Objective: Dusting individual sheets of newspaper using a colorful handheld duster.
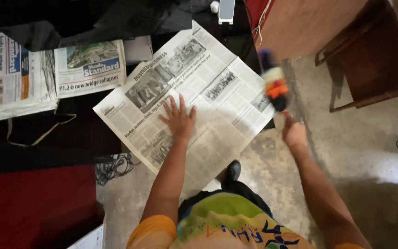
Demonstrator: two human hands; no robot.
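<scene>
My left hand [178, 118] lies flat, fingers spread, on the middle of an open newspaper sheet [222, 99] that is spread at an angle over a dark surface and hangs past its edge. My right hand [294, 133] is raised to the right of the sheet and grips the lower end of a blurred object [272, 85] with purple, pale and orange parts and a black base. What that object is cannot be told from the blur.
Folded newspapers lie in a stack [12, 76] at far left, with another folded paper [90, 68] beside it. A dark bag with straps [47, 138] lies below them. A wooden chair [369, 60] stands at upper right on the concrete floor [365, 152]. Cables [111, 168] coil near the red mat [33, 207].
</scene>
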